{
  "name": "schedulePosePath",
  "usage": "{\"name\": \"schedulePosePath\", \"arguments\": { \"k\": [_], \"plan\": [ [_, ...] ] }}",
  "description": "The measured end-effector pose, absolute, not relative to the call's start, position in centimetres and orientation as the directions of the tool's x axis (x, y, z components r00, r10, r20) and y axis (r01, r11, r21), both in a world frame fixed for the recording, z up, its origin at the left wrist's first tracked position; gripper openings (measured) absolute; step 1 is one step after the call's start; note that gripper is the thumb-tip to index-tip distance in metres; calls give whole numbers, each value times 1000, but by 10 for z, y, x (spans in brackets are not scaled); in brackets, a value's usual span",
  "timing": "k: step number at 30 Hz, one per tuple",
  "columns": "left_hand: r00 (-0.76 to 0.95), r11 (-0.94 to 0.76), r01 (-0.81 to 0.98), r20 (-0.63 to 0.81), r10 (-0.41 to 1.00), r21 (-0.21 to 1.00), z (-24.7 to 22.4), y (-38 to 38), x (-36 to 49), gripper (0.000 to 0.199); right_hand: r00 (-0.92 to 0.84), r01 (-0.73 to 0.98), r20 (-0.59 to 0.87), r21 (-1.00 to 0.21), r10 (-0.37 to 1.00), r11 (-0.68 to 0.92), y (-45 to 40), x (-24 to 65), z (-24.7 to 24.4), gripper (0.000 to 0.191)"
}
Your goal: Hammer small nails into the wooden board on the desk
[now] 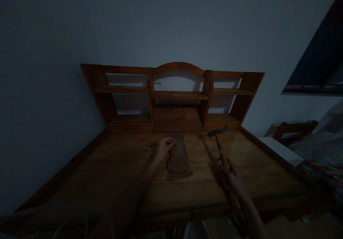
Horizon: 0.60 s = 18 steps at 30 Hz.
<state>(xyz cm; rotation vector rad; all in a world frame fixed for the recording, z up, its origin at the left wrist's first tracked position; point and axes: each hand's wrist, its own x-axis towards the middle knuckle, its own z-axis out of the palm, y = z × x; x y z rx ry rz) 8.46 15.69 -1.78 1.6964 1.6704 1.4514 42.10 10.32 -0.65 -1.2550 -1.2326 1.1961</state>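
A worn, rough board (178,158) lies on the wooden desk in the middle. Over its upper left part is my left hand (165,147), its thumb and fingertips pinched together; a tiny bright spot shows at the tips, too small to name. My right hand (229,174) is wrapped round the wooden handle of a hammer (220,147), to the right of the board. The hammer is raised, its dark metal head at the top, and its shadow falls on the desk. Several thin dark nail-like pieces (150,146) lie left of my left hand.
A wooden shelf unit (180,95) stands along the back of the desk (112,167). A thin curved wire (179,118) rises before its middle panel. At the right are a white surface (281,149), a wooden chair back (294,130) and a dark window. The room is dim.
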Motion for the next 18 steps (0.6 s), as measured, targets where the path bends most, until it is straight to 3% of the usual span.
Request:
{"name": "schedulePosePath", "arguments": {
  "k": [9, 18],
  "plan": [
    [-197, -264, 501, 406, 892, 824, -19, 156, 88, 18, -53, -12, -23, -1000, 998, -23, 104, 421, -10, 55],
    [-197, -259, 522, 410, 891, 813, -12, 154, 92, 20, 0, 118, 50, -992, 999, 49, 90, 411, 0, 55]
  ]
}}
